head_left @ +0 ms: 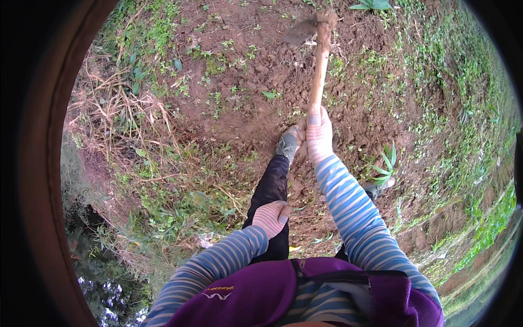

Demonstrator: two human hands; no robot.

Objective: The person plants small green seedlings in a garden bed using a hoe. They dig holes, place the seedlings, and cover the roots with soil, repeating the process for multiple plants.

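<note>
My right hand, in a pink-and-white striped glove with bare fingertips, is closed round the wooden handle of a hoe. The handle points away from me, and its dark metal blade juts left over the brown soil at the top of the view. My left hand, in a matching glove, is curled shut in front of my left thigh, away from the hoe. Its palm is hidden. A thin green sprig shows beside its thumb, but I cannot tell whether the hand holds it.
My left shoe stands on the soil, and my right shoe is partly behind a leafy green plant. Dry stalks and weeds lie to the left. Low greenery covers the right side.
</note>
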